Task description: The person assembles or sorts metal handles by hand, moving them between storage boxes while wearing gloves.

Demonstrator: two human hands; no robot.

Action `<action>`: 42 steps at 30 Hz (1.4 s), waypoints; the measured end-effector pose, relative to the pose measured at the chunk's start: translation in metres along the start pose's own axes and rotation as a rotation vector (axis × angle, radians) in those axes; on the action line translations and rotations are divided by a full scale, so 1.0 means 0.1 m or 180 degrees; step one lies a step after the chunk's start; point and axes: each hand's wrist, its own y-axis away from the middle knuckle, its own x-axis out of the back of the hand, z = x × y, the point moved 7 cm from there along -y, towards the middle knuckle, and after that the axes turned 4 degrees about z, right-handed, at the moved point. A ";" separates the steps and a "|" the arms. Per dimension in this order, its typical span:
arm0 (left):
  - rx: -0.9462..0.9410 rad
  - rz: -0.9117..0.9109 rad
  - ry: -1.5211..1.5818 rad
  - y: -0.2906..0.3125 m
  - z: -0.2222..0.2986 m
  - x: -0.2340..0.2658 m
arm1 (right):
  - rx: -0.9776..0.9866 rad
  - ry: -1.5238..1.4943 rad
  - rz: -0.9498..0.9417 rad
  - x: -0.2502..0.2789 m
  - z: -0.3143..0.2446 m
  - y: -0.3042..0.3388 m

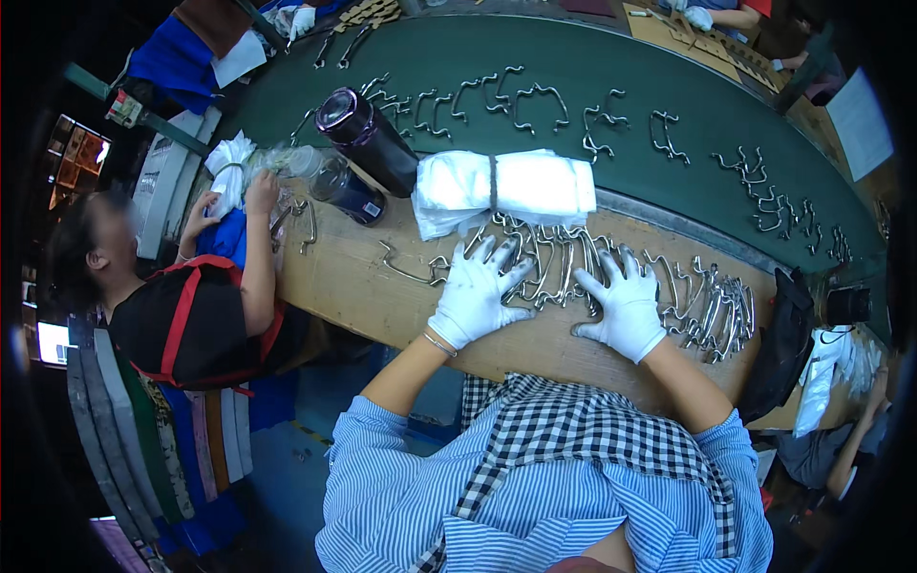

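Metal hooks [564, 256] lay in a loose tangle on the wooden table [358, 301], between and just beyond the left hand [476, 294] and the right hand [627, 310], with more heaped just to the right. White-gloved, both hands were apart from each other, palms down and fingers fanned wide, neither clamped on anything (whether every fingertip touched metal, I could not tell). Handling this pile well seemed to call for low, spread fingers and gentle pressure from both sides, since the bent ends looked apt to catch on one another; a snagged piece was probably better turned free than tugged. Just beyond lay a banded bundle of bags [549, 186], close enough that a careless sweep might have nudged it. Further left stood a dark bottle [374, 141] and a jar [346, 191], and past them ran a green belt [688, 91] strewn with similar bent pieces [537, 93].
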 end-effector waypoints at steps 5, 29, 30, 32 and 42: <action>-0.0010 0.0104 0.0148 0.31 -0.19 -0.02 | 0.0103 -0.0013 0.0122 -0.05 -0.25 -0.05; 0.0534 -0.0022 -0.0948 1.67 -2.00 0.49 | 0.0900 -0.0755 0.0597 -0.23 -2.17 -1.09; 0.0560 -0.0060 -0.1121 1.67 -2.04 0.51 | 0.1087 -0.0755 0.0673 -0.21 -2.12 -1.08; 0.0594 -0.0087 -0.1250 1.75 -2.16 0.49 | 0.0992 -0.0848 0.0933 -0.04 -1.75 -0.93; 0.1368 0.0898 0.0843 0.83 -1.08 0.92 | -0.2272 -0.0431 0.1780 0.27 2.17 1.49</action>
